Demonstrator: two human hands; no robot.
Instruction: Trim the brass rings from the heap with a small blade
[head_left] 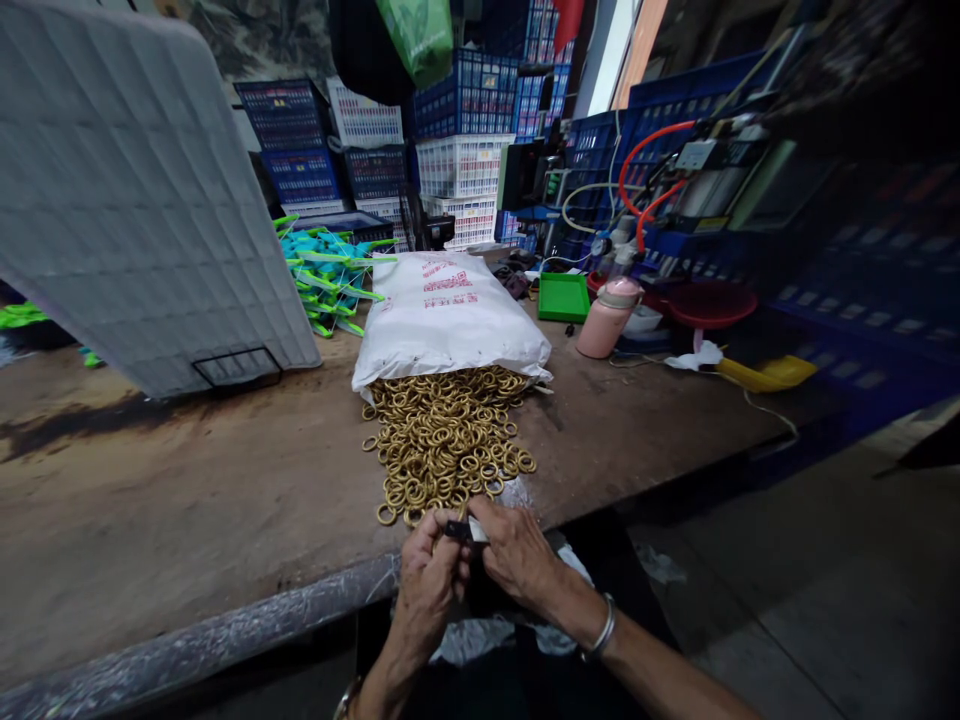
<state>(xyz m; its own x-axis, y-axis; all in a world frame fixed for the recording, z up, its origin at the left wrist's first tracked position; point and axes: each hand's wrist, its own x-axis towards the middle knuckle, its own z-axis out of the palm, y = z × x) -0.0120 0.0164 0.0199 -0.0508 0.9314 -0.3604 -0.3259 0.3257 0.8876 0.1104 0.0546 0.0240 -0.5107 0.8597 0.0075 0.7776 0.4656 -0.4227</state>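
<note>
My left hand (431, 575) and my right hand (517, 550) meet at the table's front edge, just below a pile of brass-coloured rings (442, 440). Between them is a small black piece with a white part (466, 532), its exact kind too small to tell. The fingers of my right hand pinch its white end. My left fingers are closed around the black end; whether they also hold a ring is hidden. The rings spill from the mouth of a white woven sack (457, 320) with red print, lying on the table.
A grey quilted board (150, 200) stands at left, beside turquoise and lime-green pieces (330, 270). Behind the sack are a green tray (562, 297), a pink bottle (609, 318) and a pneumatic device (705, 180) with orange hoses. Stacked crates (465, 165) fill the back.
</note>
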